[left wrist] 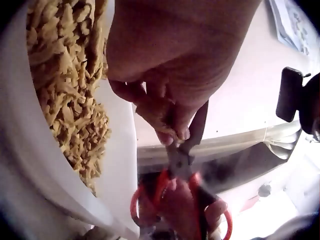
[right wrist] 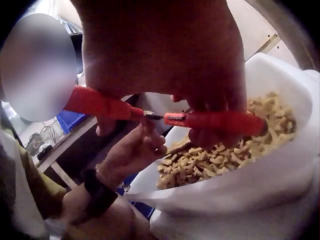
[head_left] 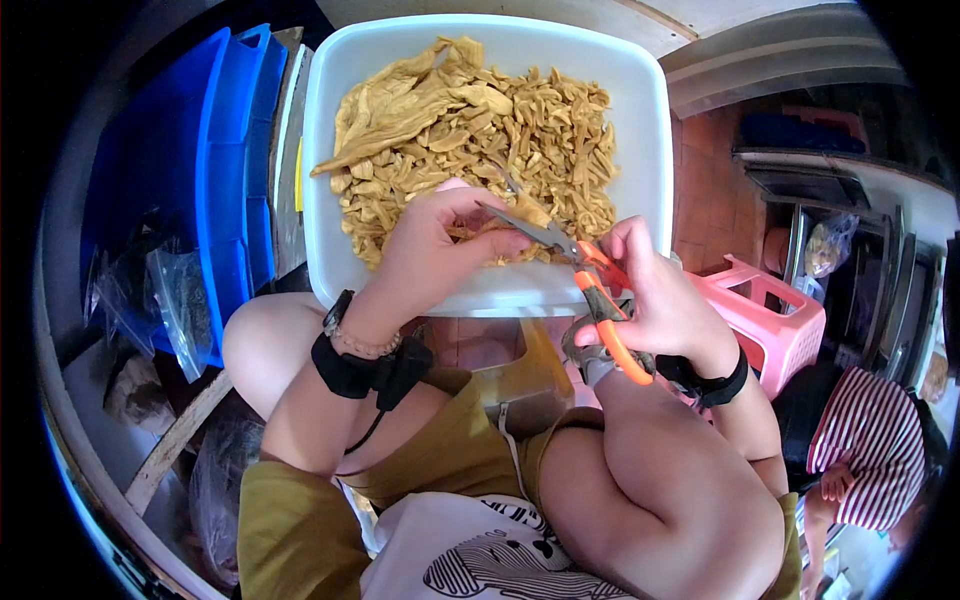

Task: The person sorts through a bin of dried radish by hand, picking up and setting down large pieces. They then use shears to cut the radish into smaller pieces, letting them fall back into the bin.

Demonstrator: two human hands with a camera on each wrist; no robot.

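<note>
Two hands work over the near side of a tub: the left hand (head_left: 430, 238) pinches a small tan piece between thumb and fingers, while the right hand (head_left: 668, 295) is curled around scissors, its grip widened by the parted handles.

Largest of the things is the white tub (head_left: 640, 200), just before the person's knees. It catches whatever drops, so snipping seems best done well inside its rim; the blades are over its near part now, while the handles reach out past the edge.

Within it lies a heap of tan strips (head_left: 565, 140), and on its far left part rest broad, wrinkled slabs (head_left: 400, 112). These look uncut and would probably call for several passes each. The strips already there give a fair guide to width.

Next come the orange-handled scissors (head_left: 605, 325), blades apart and pointing toward the left hand. A firm, full squeeze close to the pivot should bite better on chewy-looking stuff than nibbling with the tips.

Smallest is the pinched piece (left wrist: 154, 114), held at the blades; how far it sits between them is partly hidden. Holding it taut would help a clean cut. The left thumb (head_left: 507, 243) is very near the steel, so it should draw back before each squeeze.
</note>
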